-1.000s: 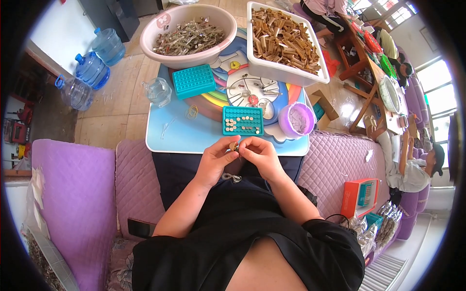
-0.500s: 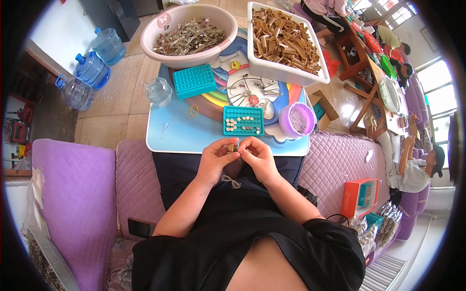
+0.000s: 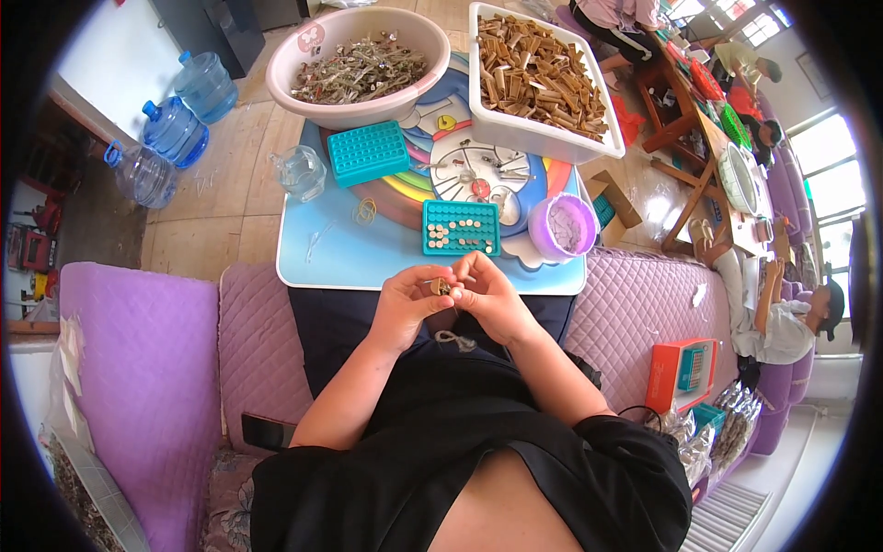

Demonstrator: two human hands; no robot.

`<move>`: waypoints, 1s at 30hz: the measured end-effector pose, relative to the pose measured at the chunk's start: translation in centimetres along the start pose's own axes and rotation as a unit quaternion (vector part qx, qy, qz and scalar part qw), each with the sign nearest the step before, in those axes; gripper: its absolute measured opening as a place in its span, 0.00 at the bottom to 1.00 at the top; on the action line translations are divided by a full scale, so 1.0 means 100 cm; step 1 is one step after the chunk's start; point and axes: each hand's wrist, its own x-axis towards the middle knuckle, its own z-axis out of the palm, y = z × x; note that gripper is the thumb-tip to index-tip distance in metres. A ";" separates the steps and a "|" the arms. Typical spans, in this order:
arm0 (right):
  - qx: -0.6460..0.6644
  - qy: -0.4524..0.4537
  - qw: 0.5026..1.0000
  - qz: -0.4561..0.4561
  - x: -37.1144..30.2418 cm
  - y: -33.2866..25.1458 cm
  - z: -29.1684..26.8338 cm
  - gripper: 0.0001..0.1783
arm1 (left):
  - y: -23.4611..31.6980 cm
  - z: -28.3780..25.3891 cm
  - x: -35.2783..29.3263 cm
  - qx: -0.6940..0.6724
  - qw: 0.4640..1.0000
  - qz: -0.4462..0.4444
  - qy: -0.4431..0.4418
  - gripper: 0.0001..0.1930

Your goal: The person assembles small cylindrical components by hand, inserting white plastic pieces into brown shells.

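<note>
At the near edge of the table my left hand [image 3: 410, 302] is closed, pinching a small brown curved piece [image 3: 439, 287] with a dark, glinting bit at its end. My right hand [image 3: 493, 300] meets it there, thumb and fingers pressed against that same piece. The fingers cover most of it, so its exact kind does not show. Just beyond the hands lies a teal tray [image 3: 461, 250] with rows of holes, several holding small pale round discs [image 3: 440, 233]. A lilac cup [image 3: 543, 241] of whitish bits stands right of that tray.
A pink basin [image 3: 432, 69] of tangled small parts and a white bin [image 3: 515, 138] of brown strips stand at the back. Another teal tray [image 3: 368, 154], a clear pitcher [image 3: 300, 173] and rubber bands [image 3: 364, 212] lie left. A seated person [image 3: 782, 322] is at far right.
My two hands have drawn closer together, the right one shifting slightly left and its fingers rising. The brown piece has turned and shows more between the fingers.
</note>
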 end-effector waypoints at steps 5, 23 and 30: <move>0.097 0.008 0.972 0.212 0.001 -0.014 0.007 0.20 | 0.004 0.018 0.001 -0.117 0.991 -0.069 0.008 0.17; -0.155 0.088 0.983 0.048 -0.001 0.004 0.020 0.32 | 0.001 0.014 0.003 0.110 0.989 0.049 0.088 0.15; -0.198 0.101 0.973 0.058 -0.006 0.006 0.010 0.29 | 0.003 0.012 0.005 0.093 0.991 0.024 0.095 0.17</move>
